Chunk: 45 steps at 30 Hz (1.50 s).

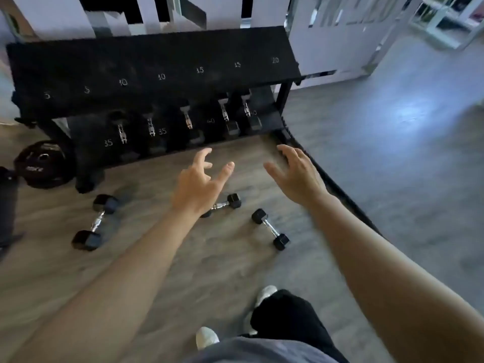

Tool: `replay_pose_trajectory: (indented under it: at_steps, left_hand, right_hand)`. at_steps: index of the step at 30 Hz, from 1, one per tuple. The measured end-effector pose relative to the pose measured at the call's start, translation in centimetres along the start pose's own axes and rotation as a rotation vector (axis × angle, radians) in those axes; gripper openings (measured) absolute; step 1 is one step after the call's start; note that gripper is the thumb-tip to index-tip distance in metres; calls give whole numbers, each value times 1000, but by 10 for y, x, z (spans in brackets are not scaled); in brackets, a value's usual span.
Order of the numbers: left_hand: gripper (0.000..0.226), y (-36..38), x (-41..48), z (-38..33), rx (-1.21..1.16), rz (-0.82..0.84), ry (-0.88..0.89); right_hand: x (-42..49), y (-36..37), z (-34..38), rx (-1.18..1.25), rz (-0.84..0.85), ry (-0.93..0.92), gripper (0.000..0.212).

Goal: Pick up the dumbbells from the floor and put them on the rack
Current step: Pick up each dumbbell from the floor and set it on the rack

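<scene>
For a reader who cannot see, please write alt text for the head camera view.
Two open bare hands, left hand and right hand, reach over three dumbbells on a wooden floor before a black rack.

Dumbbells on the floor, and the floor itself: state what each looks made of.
Dumbbells: matte black hexagonal heads, probably rubber-coated, since they show no shine; the handle between them is bright and reflective, likely chromed steel. Floor: grey-brown planks with grain lines, wood or a wood-look vinyl; the blur leaves that open.
</scene>
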<state>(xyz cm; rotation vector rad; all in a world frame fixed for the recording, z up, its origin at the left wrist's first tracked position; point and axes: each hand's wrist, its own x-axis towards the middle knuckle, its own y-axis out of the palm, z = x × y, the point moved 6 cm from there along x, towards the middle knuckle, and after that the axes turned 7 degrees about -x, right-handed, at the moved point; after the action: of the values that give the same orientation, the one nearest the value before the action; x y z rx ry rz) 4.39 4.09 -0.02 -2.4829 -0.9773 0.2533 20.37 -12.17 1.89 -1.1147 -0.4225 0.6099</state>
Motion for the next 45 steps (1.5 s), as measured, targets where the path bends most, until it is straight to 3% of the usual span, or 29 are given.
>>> replay_pose_trajectory:
  at_steps: [4, 10, 23, 26, 30, 37, 41, 45]
  left_hand:
    - [62, 16, 35, 28, -124, -14, -184]
    - [62, 48, 130, 83, -255, -106, -371]
    - [50, 80, 314, 215, -307, -313, -725]
    - [54, 103, 355, 283, -287, -345, -687]
    - [57, 162, 406, 424, -271, -379, -685]
    - [63, 288, 384, 687, -282, -492, -918]
    - [73, 328, 351, 766, -218, -529, -981]
    - [74, 351, 327, 796, -104, -462, -1085]
  right_hand:
    - [29, 22, -25, 101, 41, 125, 58]
    - [129, 84, -61, 212, 148, 226, 52]
    - [370, 229, -73, 377, 426, 328, 52]
    - [402, 301, -96, 361, 413, 337, 58]
    - [437, 449, -146, 359, 372, 354, 61]
    - [415, 729, -262, 397, 429, 664, 66]
    - [383, 812, -303, 348, 461, 748, 67]
    - [367, 836, -320, 341, 433, 785, 57]
